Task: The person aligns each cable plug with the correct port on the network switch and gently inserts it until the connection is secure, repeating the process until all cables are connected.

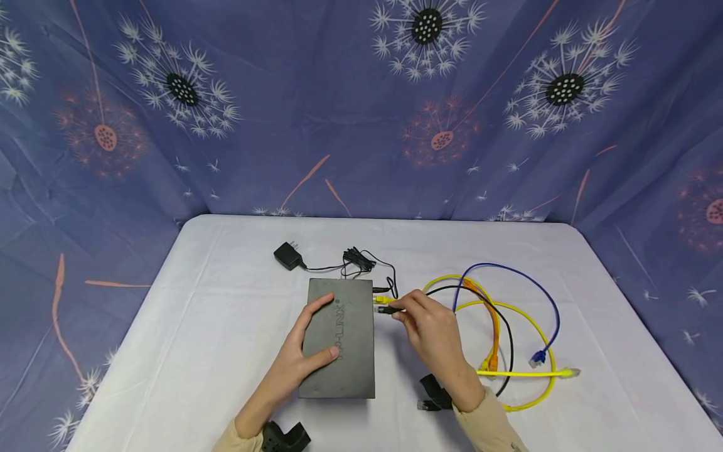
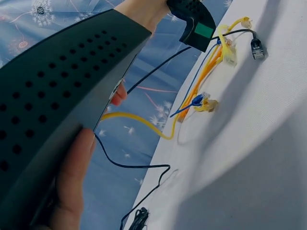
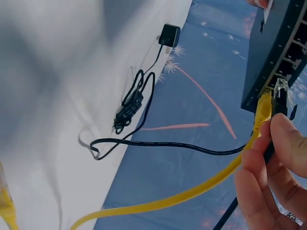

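A dark grey network switch (image 1: 353,370) with TP-LINK lettering stands in the middle of the head view, its row of ports facing right. My left hand (image 1: 296,355) grips it from the left, thumb and a finger lying over its top face. Between thumb and fingers, my right hand (image 1: 436,329) pinches the black Ethernet cable plug (image 3: 279,101). The plug's clear tip is at a port; the right wrist view does not show how far in it sits. Right beside it, a yellow cable plug (image 3: 263,106) sits in the switch. A thin black power lead (image 1: 381,290) also enters that side.
Behind the switch lie a black power adapter (image 1: 289,256) and its bundled cord (image 1: 358,258). Loops of a blue cable (image 1: 556,301), an orange cable (image 1: 496,333) and yellow cable (image 1: 550,358) spread over the white table (image 1: 186,351) at right.
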`<state>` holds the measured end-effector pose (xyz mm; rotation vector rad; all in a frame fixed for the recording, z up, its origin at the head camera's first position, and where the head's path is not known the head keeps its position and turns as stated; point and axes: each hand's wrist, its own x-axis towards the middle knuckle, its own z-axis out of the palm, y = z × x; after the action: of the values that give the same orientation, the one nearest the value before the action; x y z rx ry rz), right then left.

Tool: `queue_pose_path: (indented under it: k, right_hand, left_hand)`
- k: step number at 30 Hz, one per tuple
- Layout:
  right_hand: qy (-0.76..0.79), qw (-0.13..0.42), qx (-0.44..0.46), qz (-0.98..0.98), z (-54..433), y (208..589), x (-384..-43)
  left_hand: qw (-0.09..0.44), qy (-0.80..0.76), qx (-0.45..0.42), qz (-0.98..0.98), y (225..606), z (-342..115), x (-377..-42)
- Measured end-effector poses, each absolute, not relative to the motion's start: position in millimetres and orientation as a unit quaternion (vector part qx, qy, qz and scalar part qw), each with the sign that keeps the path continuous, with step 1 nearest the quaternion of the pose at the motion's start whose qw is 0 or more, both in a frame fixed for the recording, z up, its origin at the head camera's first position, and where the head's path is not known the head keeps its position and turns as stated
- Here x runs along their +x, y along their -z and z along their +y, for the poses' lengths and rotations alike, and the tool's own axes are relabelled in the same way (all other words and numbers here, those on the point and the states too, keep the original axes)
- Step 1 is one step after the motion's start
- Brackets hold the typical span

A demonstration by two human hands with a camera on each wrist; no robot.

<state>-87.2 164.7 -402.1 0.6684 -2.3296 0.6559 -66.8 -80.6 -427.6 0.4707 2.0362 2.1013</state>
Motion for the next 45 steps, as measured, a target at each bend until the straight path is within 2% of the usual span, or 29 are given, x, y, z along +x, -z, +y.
queue_pose_path:
  k: [16,24,39,45]
  right_hand:
    - [-0.215,0.298,0.269,-0.890,163,397,-87]
    - [-0.297,0.284,0.273,-0.870,167,398,-89]
    - [-0.399,0.249,0.231,-0.852,167,408,-92]
    - [-0.404,0.273,0.242,-0.839,163,409,-91]
  left_hand:
    - [0.103,-0.706,0.174,0.679,428,-86,-69]
    - [0.116,-0.708,0.172,0.675,426,-86,-69]
    - [0.105,-0.708,0.177,0.676,426,-84,-69]
    - [0.111,-0.706,0.171,0.678,423,-82,-70]
